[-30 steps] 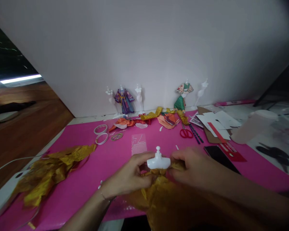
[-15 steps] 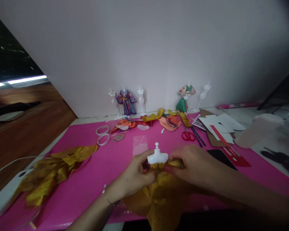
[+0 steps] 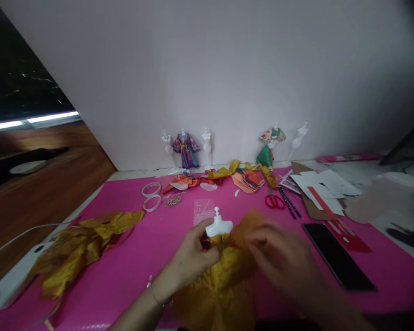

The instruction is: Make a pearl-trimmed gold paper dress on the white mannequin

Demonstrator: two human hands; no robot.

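A small white doll mannequin [image 3: 219, 226] stands out from a gold fabric dress [image 3: 219, 287] that wraps its chest and spreads below. My left hand [image 3: 196, 250] is closed around the mannequin's side at chest height, thumb in front. Just right of the bust, my right hand [image 3: 283, 250], blurred by motion, pinches a gold fabric piece [image 3: 247, 227] that is raised beside the mannequin's shoulder. Where that piece joins the dress I cannot tell.
Crumpled gold fabric [image 3: 86, 246] and a white power strip [image 3: 19, 276] lie left. Tape rolls [image 3: 152, 202], fabric scraps [image 3: 181, 182] and red scissors [image 3: 274, 201] lie behind. A phone [image 3: 340, 257] sits right, near paper sheets [image 3: 322, 186]. Dressed mannequins [image 3: 186, 149] line the wall.
My right hand has moved right and away from the bust, lifting the gold fabric piece up and outward. The view has shifted, showing the whole phone. My left hand keeps its hold.
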